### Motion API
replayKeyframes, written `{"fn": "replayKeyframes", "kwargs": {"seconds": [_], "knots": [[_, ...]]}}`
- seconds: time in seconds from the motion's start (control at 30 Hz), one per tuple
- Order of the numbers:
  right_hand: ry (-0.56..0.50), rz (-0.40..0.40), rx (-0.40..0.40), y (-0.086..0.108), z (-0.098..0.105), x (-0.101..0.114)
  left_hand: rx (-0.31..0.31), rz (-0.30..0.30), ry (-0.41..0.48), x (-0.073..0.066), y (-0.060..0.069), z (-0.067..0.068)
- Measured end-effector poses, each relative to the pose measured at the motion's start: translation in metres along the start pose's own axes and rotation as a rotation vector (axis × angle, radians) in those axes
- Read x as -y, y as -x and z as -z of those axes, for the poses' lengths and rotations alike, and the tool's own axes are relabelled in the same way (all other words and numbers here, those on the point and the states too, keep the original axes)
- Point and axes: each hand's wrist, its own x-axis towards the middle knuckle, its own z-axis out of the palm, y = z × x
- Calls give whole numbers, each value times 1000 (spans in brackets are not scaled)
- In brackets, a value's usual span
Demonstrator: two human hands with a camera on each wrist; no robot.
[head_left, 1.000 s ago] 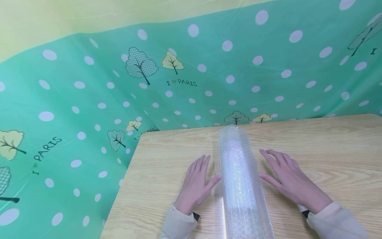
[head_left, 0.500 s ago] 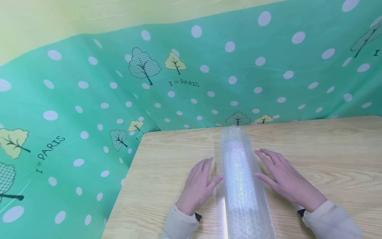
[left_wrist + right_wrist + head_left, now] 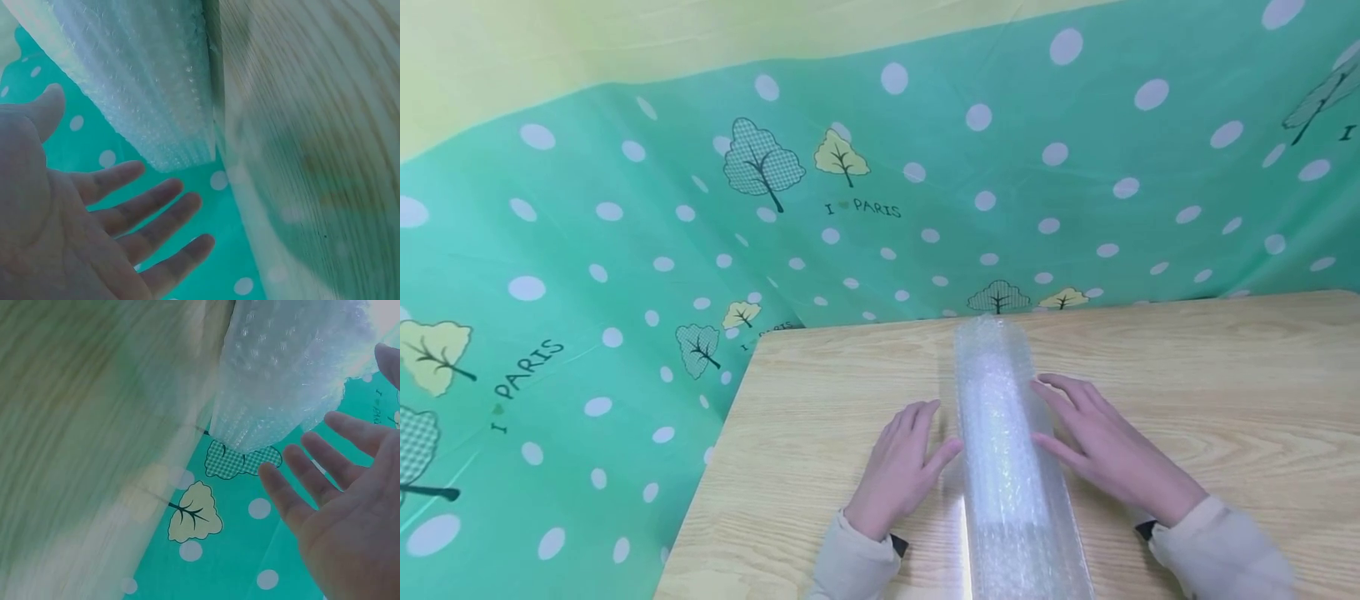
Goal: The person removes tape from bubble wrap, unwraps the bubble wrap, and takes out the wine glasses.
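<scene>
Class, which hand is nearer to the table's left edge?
Left: the left hand is between the table's left edge and the bubble wrap; the right hand is at its right side.

Bright and even in the head view, with white glare along the bubble wrap [image 3: 1000, 442] between left grip [image 3: 895, 471] and right grip [image 3: 1108, 446], and a sharp streak on the table [image 3: 820, 400] near the left grip. Dimmer and hazier in both wrist views, with green cloth [image 3: 81, 144] mirrored faintly in the table.
</scene>
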Motion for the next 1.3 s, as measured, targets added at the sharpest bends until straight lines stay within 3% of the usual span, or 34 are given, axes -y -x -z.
{"fn": "replayKeyframes", "kwargs": {"seconds": [0.23,0.6,1.13,1.3], "knots": [[-34,31,21,-6,-10,4,8,7,-11,1,4,0],[-24,80,-8,-4,-13,0,32,-12,30,-3,2,-5],[9,125,-46,-4,-12,-1,148,27,342,-5,-1,-6],[15,134,-56,-4,-13,-2,160,18,402,-5,-2,-7]]}}
